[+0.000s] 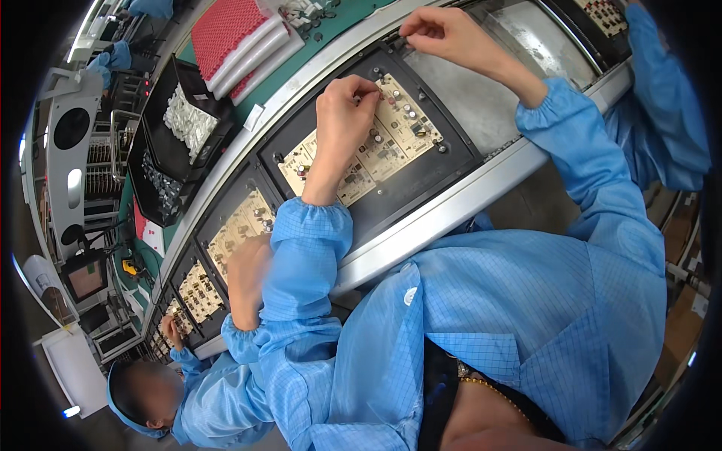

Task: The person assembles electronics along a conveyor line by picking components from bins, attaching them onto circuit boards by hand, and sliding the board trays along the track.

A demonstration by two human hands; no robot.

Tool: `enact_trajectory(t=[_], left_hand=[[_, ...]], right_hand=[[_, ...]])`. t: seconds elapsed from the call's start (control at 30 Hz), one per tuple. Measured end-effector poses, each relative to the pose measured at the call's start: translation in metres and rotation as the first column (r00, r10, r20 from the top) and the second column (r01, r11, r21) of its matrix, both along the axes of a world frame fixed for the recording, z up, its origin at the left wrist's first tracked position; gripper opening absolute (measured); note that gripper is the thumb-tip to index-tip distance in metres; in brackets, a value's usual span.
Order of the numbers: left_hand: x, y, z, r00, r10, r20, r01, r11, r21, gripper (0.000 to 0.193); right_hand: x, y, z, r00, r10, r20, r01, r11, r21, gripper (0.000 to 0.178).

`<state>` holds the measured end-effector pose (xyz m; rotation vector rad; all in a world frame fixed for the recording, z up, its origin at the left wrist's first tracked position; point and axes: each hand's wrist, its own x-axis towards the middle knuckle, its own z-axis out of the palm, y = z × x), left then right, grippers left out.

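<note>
**Both hands at the circuit board on the line**

The left hand rested on the tan circuit board, fingers curled narrow, fingertips pinched on a small part at the board's upper edge. The board lay in a black tray on the conveyor. The right hand hovered beyond the tray, fingers pinched close; contents could not be told.

Small monitor at far left edge, dark bezel, pinkish-beige screen, tilted. White rectangular label stuck on green bench strip beside the conveyor rail. Red-and-white card lies lower on the same bench's edge. Print too small to make out.
</note>
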<state>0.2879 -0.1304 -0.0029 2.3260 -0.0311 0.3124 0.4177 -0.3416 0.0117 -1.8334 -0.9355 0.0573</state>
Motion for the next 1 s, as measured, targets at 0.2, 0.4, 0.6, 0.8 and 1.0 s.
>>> enact_trajectory(t=[0.2,0.4,0.6,0.8,1.0], left_hand=[[0.001,-0.004,0.015,0.985,0.162,-0.065,-0.168,0.982,-0.087,0.012],[0.004,0.008,0.026,0.969,0.245,0.037,-0.224,0.931,-0.287,0.013],[0.009,0.024,0.045,0.901,0.378,0.214,-0.361,0.925,-0.114,0.012],[-0.034,-0.017,0.042,0.948,0.285,0.142,-0.268,0.955,-0.128,0.008],[-0.094,-0.026,0.027,0.934,0.306,0.183,-0.311,0.95,-0.003,0.008]], right_hand=[[-0.008,-0.001,-0.005,0.999,0.034,-0.023,-0.034,0.999,-0.018,0.017],[-0.012,-0.003,-0.004,0.999,0.029,-0.027,-0.031,0.997,-0.076,0.017],[-0.023,0.001,0.004,0.978,0.177,-0.107,-0.187,0.978,-0.092,0.018],[-0.045,0.003,0.007,0.98,0.198,-0.004,-0.197,0.979,-0.059,0.019],[-0.031,0.006,0.018,0.992,0.124,-0.027,-0.126,0.986,-0.105,0.017]])
